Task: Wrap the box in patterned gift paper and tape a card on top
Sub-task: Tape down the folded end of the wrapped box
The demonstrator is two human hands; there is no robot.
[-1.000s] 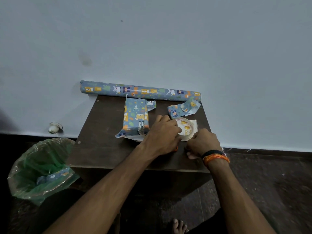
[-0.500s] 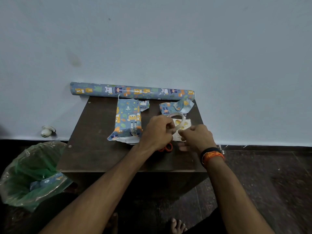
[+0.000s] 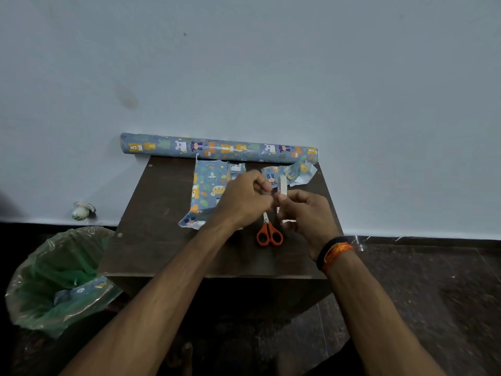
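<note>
Two hands meet above the small dark table (image 3: pixel 151 240): the right hand (image 3: pixel 309 213) has its fingers curled round a roll of tape (image 3: pixel 282 185), held on edge, and the left hand (image 3: pixel 244 199) pinches at the tape's edge. Below them lie orange scissors (image 3: pixel 269 234), blades pointing away. Beyond the left hand the wrapped box (image 3: pixel 207 191) lies with its long axis running front to back. Farthest, the roll of gift paper (image 3: pixel 217 148) lies crosswise against the wall.
</note>
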